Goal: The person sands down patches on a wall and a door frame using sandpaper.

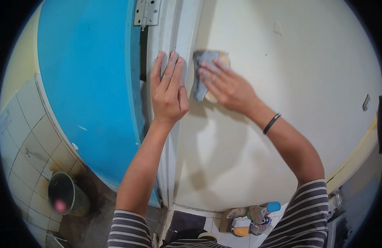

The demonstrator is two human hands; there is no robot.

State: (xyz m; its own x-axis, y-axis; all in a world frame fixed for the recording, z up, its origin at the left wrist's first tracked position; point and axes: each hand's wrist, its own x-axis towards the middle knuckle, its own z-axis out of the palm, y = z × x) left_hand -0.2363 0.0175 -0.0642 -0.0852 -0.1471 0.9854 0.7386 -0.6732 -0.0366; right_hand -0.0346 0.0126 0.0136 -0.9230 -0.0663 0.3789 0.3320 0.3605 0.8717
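Note:
My left hand [169, 97] rests against the white door frame [170, 33], its fingers stretched upward and lying flat, with nothing in it. Just to its right, my right hand [234, 91] presses a grey sheet with tan edges, apparently sandpaper [200, 89], against the cream wall [257, 165] beside the frame. The fingers of that hand are slightly blurred and lie over the sheet; its underside is hidden. A dark band circles my right wrist.
A blue door [87, 74] stands left of the frame, with a metal hinge [146, 12] above. On the floor are a dark bucket [81, 198], a dark mat [189, 221] and a cardboard box [225, 223] beside several containers, one with a blue lid [273, 206].

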